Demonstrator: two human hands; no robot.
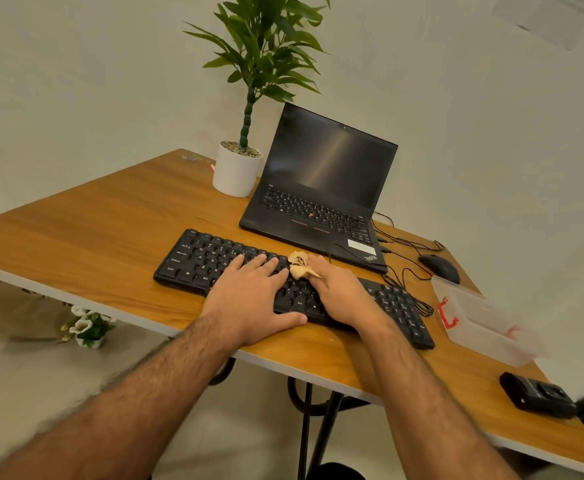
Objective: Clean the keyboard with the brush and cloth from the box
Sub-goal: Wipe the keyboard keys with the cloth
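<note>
Fingers of our left hand (249,296) are lying straight and spread flat across the middle keys of the black keyboard (214,261), with the thumb stretching along its near edge; that hand is gripping nothing, only pressing down. Our right hand (342,292) is pressing a crumpled beige cloth (300,265) against the keys just right of the left fingertips, its fingers bunching the soft, wrinkled fabric beneath them. We are keeping the keyboard lying slantwise on the wooden desk (110,230), whose top is showing a warm, streaked grain and a pale edge band. Behind the keyboard, an open black laptop (321,188) is standing with a dark, glossy screen. Left of the laptop, a smooth white cylindrical pot is holding a green plant (249,98). Right of the keyboard, a clear plastic box (484,320) with red latches is sitting open, a rounded black mouse (439,266) is lying behind it, and thin black cables are looping between them. Nearer than the box, a small black rectangular device (536,394) is resting on the desk.
</note>
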